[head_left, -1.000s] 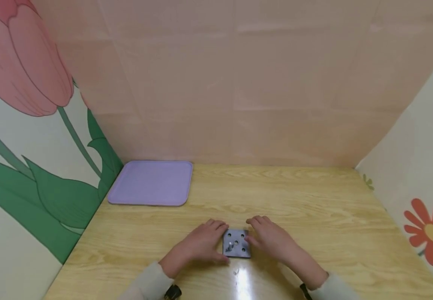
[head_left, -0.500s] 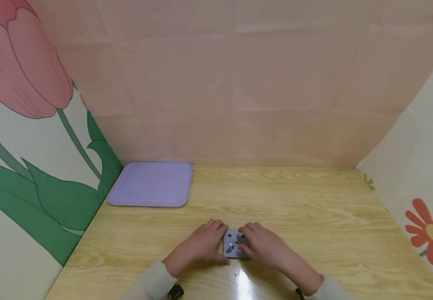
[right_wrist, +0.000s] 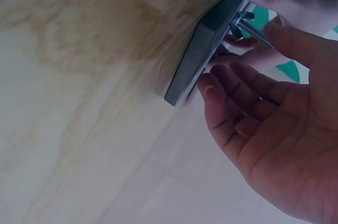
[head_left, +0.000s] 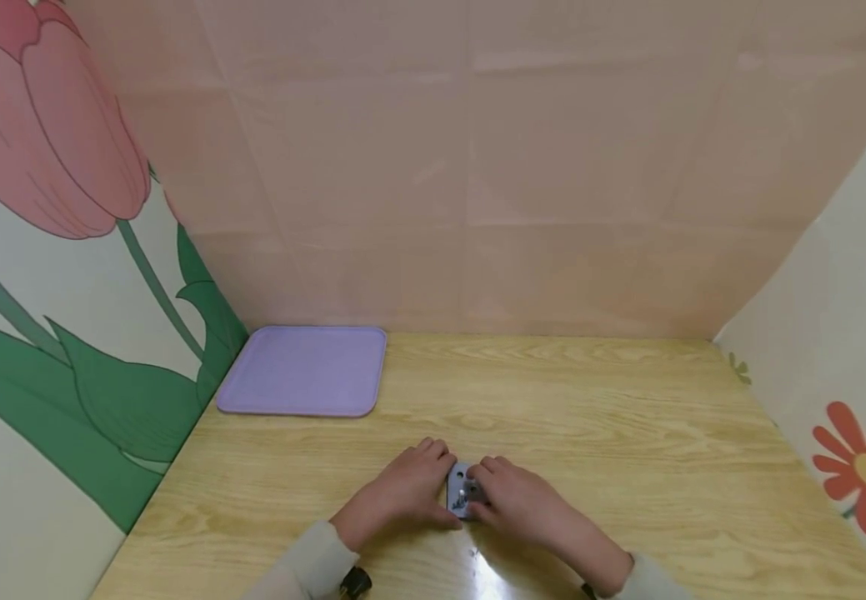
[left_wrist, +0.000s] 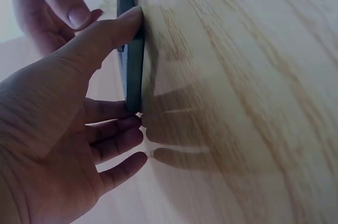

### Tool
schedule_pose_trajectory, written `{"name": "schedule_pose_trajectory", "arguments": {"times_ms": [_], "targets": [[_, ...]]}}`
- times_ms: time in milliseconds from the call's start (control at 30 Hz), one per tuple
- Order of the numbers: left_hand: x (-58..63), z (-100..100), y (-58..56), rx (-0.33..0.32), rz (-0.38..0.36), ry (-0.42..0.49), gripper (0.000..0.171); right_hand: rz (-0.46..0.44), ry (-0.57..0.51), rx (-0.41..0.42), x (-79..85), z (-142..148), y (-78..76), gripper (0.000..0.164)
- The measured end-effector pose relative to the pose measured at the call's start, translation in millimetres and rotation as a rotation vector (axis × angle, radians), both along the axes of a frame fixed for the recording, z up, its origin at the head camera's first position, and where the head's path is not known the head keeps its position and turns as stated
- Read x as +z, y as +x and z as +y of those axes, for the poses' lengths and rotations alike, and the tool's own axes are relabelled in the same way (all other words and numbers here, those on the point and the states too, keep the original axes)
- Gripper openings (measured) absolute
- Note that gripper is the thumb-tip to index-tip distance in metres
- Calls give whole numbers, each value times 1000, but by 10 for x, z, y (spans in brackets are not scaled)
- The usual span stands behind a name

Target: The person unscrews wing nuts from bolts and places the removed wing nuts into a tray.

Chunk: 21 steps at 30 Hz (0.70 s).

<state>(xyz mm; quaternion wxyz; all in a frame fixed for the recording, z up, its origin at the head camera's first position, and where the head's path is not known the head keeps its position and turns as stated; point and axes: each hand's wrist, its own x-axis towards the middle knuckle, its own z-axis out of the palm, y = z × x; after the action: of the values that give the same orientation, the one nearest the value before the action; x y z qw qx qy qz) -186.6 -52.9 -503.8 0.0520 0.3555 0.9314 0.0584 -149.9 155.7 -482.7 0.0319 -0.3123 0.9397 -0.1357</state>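
A dark, square metal plate (head_left: 453, 492) with round holes lies on the wooden table. My left hand (head_left: 408, 490) holds it at its left side, the thumb at the near edge and a fingertip at the far edge. On the plate rests a small wing screw (right_wrist: 252, 32); its wings are at the plate's face and its threaded shank slants up. Over the plate's right part is my right hand (head_left: 520, 502), loosely bent. Its thumb (right_wrist: 288, 39) overlaps the shank's tip in the right wrist view, and its fingertips are close to the plate. The plate's right part is hidden by this hand.
A purple tray (head_left: 301, 371) lies at the back left of the table (head_left: 590, 400). Behind stands a pinkish-brown backdrop (head_left: 463, 167), with flower-patterned panels at both sides. A bright reflection shows on the tabletop in front of the plate.
My right hand has moved left from the plate's right edge to over its right part, its fingers drawing closer together. The left hand and the plate have stayed nearly in place.
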Motion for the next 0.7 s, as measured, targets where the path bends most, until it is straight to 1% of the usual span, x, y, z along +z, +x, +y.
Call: {"name": "schedule_pose_trajectory", "arguments": {"times_ms": [200,400,467,567,700], "targets": [[12,23,-11,-9,21,12,73,-15,-20,5,-3,-23,18,32],[15,33,0,14,17,28,69,12,-51,27,-24,-39,38,24],[26,41,4,26,0,45,69,23,-54,27,-29,-38,41,23],[53,57,4,44,-46,82,70,38,-61,29,-27,-30,42,21],[63,73,-7,68,-137,164,69,62,-80,49,-18,-20,34,18]]}}
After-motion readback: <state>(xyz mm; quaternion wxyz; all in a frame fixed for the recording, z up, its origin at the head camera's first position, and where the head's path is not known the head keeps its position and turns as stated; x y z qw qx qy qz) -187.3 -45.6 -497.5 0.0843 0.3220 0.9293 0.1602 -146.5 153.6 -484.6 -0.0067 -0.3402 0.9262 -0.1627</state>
